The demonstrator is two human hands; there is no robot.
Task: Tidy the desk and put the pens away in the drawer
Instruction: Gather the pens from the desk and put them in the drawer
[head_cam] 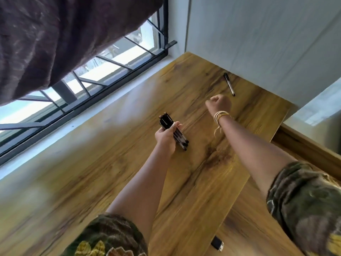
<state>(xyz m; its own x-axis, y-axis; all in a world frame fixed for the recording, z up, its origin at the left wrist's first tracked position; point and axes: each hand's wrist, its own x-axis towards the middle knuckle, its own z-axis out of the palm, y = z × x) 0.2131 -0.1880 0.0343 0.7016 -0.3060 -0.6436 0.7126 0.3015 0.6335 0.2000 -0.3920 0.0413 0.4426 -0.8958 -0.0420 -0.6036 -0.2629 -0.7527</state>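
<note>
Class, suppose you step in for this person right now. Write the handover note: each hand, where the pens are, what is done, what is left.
Left hand: grips a bundle of pens above the desk.
Right hand: fingers curled, holds nothing, reaching toward the single pen.
That single pen lies on the desk's far end by the wall, untouched.
Done: several pens gathered.
Left: pick up the last pen, then put them all in the drawer, which is not in view. A small dark object near the desk's near edge is too unclear to name.

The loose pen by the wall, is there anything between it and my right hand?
No. In the head view only bare wooden desk shows between the right hand and the loose pen. The left hand holds a bundle of pens, off to the side.
</note>
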